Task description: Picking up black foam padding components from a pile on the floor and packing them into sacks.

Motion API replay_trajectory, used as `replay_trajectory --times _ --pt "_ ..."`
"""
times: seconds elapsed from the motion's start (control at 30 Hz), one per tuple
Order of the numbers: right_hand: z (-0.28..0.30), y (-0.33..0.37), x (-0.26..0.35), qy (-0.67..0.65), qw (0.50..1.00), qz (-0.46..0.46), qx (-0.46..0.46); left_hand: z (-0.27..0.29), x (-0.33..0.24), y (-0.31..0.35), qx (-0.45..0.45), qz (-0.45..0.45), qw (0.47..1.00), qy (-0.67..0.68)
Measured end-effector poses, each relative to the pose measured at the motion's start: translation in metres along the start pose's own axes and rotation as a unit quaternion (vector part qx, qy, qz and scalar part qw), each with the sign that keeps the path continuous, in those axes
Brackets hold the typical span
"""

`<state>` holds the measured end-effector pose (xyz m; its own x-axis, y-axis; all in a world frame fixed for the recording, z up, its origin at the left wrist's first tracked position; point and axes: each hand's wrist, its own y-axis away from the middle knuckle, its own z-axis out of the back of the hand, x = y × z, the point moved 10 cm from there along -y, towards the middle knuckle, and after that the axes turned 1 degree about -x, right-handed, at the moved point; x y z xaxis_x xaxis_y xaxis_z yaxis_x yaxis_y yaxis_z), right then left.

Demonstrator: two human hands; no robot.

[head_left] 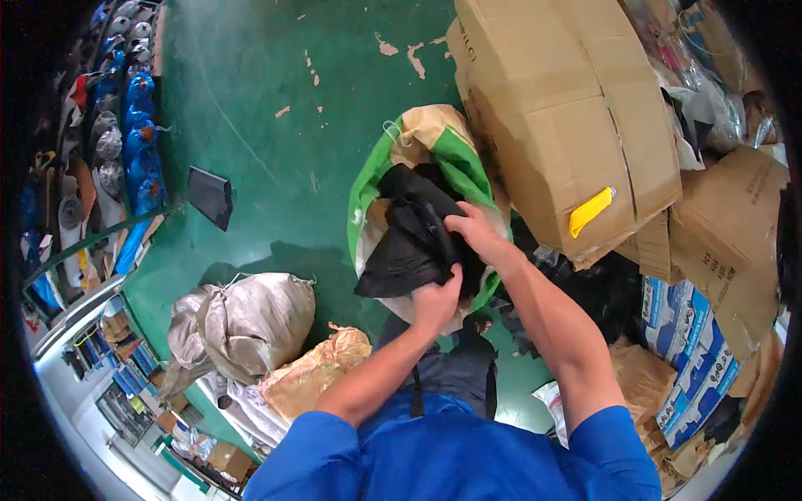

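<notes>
Carton [551, 100] right of sack [464, 167], pale bundle [263, 317] left; left hand [439, 299], right hand [482, 234]: grip clamped on black cloth [405, 259].

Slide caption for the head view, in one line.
Left hand and right hand grip black cloth in the mouth of a green-edged sack beside a cardboard box.

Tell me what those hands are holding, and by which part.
Black cloth: the left hand grips its lower right edge, the right hand its upper right side.
</notes>
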<state>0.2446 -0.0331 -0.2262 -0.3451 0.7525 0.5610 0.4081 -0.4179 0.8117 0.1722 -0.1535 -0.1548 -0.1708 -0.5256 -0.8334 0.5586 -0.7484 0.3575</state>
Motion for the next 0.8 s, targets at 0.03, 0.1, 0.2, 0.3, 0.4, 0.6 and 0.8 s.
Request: replay_trajectory --times 0.03,0.1,0.2,0.3,0.4,0.6,0.8 --pt "0.006 -0.001 0.009 0.035 0.998 0.042 -0.037 -0.006 0.009 -0.01 0.024 0.045 0.999 -0.015" --pt "0.009 -0.002 0.029 0.176 0.977 0.092 -0.082 -0.008 0.024 -0.033 0.065 0.093 0.993 -0.026" --pt "0.018 0.012 0.059 0.365 0.879 0.207 -0.226 0.004 0.018 -0.061 0.075 0.014 0.993 -0.086" --pt "0.012 0.036 0.077 0.367 0.87 0.285 -0.163 0.005 -0.035 -0.066 0.182 -0.049 0.97 -0.154" --pt "0.012 0.083 0.091 0.456 0.781 0.338 -0.259 0.03 -0.123 -0.061 0.119 -0.315 0.889 -0.309" --pt "0.049 0.117 0.088 0.507 0.692 0.312 -0.408 0.047 -0.099 -0.125 0.041 -0.385 0.724 -0.57" --pt "0.074 0.09 0.072 0.387 0.844 0.186 -0.322 0.052 -0.097 -0.176 0.067 -0.323 0.686 -0.649"
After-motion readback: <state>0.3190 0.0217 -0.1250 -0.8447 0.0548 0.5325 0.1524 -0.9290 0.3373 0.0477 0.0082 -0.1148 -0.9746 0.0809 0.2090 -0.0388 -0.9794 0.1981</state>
